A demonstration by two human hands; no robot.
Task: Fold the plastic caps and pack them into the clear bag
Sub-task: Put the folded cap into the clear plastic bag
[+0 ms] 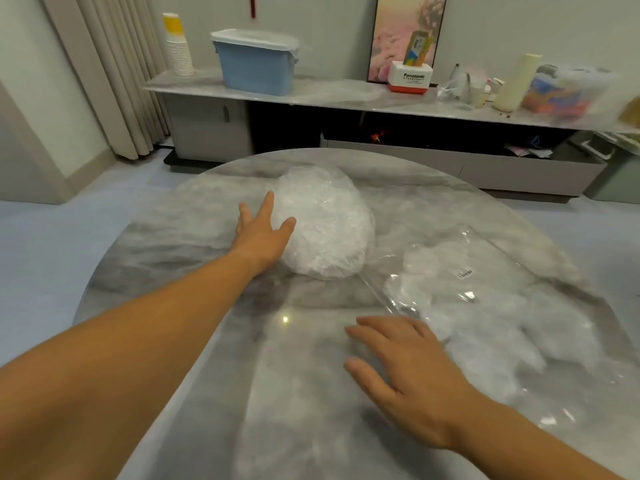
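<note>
Reaching for the caps heap (325,223) — our left hand (263,230) spread, touching it; right hand (408,368) flat, holding nothing, beside the clear bag (485,306) — next probably needs pinching one cap free.

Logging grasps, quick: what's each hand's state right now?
Left hand: open, fingers spread against the cap pile, gripping nothing.
Right hand: open, by the bag, holding nothing.

Blue bin (254,69), paper cup stack (178,46), Panasonic box (410,77) on low cabinet (329,93); curtain (114,74) left.
</note>
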